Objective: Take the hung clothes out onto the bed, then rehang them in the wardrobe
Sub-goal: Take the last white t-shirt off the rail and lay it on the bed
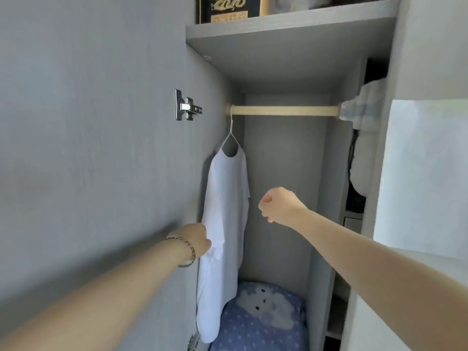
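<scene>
A white shirt [222, 211] hangs on a white hanger [231, 138] at the far left end of the pale wooden rail [283, 110] inside the grey wardrobe. My left hand [198, 239], with a bracelet at the wrist, grips the shirt's left edge about halfway down; its fingers are hidden behind the cloth. My right hand [277, 206] hovers in the middle of the compartment, fingers curled into a fist with nothing in it, apart from the shirt. The rest of the rail is bare.
The open wardrobe door [101, 148] with its metal hinge [187, 108] fills the left. A blue patterned pillow [260, 323] lies on the wardrobe floor. A shelf [291, 24] above holds a dark box. Light bundled fabric [364, 138] sits in the right-hand compartment.
</scene>
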The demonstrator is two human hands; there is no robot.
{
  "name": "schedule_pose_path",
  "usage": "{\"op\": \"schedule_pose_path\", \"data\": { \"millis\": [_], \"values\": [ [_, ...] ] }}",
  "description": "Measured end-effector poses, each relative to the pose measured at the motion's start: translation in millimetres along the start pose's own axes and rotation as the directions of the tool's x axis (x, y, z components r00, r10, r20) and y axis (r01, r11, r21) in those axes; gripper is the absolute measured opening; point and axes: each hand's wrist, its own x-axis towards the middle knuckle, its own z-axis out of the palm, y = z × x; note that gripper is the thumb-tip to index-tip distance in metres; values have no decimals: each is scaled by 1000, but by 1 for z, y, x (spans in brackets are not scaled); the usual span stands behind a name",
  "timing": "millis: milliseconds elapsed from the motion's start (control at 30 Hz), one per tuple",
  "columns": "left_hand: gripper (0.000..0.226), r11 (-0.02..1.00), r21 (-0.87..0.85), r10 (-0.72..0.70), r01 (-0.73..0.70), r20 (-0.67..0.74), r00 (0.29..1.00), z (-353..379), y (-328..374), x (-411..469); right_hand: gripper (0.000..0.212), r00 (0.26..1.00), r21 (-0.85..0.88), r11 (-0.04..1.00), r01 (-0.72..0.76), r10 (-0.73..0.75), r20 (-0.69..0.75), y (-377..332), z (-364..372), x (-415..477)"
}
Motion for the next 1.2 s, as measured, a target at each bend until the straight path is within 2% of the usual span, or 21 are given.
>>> {"op": "schedule_pose_path", "data": {
  "millis": [67,200,267,300,367,400,500,567,633,700,767,867,967,1200],
  "values": [
    [15,997,-53,-55,54,-16,998,-6,-10,15,23,997,71,996,63,-59,-54,-23,11,34],
    [21,989,-136,-59,56,-18,998,-15,-7,52,38,976,104,978,183,-168,-139,-79,26,103],
    [31,987,-151,-61,57,-22,998,-20,-1,70,23,967,116,971,211,-189,-171,-103,31,139],
    [32,987,-151,-64,60,-19,998,-23,2,80,24,970,113,977,184,-161,-184,-111,33,157],
    [33,986,-152,-69,66,-18,997,-30,7,98,56,987,97,993,62,-47,-151,-120,40,189],
    [33,987,-148,-61,56,-24,998,-31,9,104,58,991,114,993,21,-6,-133,-121,43,202],
    [31,989,-150,-21,15,-42,999,-29,13,118,40,991,242,970,-16,47,-123,-116,48,226],
    [31,988,-157,-14,8,-33,999,-26,12,124,36,985,396,918,-15,82,-153,-110,45,231],
    [31,985,-170,-11,9,-14,1000,-23,12,129,33,971,466,884,18,96,-219,-103,41,234],
    [30,988,-153,4,-3,3,1000,-21,11,133,24,952,510,858,64,100,-288,-99,33,233],
    [19,992,-126,16,-15,5,1000,-17,11,135,13,940,533,840,103,93,-328,-95,23,229],
    [25,995,-94,24,-24,-6,1000,-10,12,133,30,923,519,841,154,65,-379,-84,7,206],
    [14,993,-113,23,-26,-25,999,0,15,125,34,937,452,877,162,7,-349,-63,4,157],
    [24,997,-70,13,-14,-15,1000,38,32,68,18,965,298,948,114,-35,-259,29,16,14]
  ]
}}
